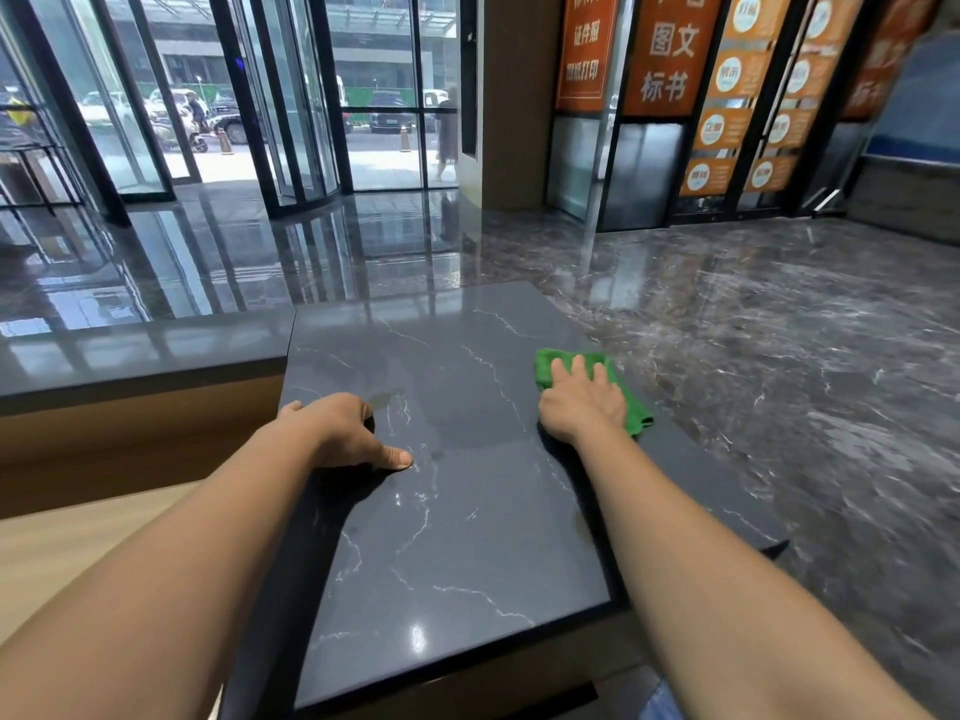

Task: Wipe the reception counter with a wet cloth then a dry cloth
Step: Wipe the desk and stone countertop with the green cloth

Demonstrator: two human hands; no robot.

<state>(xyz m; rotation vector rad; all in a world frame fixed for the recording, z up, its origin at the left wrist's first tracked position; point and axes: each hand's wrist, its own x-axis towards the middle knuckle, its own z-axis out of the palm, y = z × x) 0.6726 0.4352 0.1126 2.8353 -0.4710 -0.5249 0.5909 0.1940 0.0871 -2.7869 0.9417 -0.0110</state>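
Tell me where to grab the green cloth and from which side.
Pinch the green cloth at its near right corner, coming from the right. The cloth lies flat on the counter with the right hand pressed over its middle; that corner pokes out bare at the counter's right edge, probably easiest to lift.

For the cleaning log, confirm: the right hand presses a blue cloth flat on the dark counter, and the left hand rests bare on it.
Not quite: the head view shows the cloth is green, not blue. The right hand does press it flat on the dark counter, and the left hand rests bare on it.
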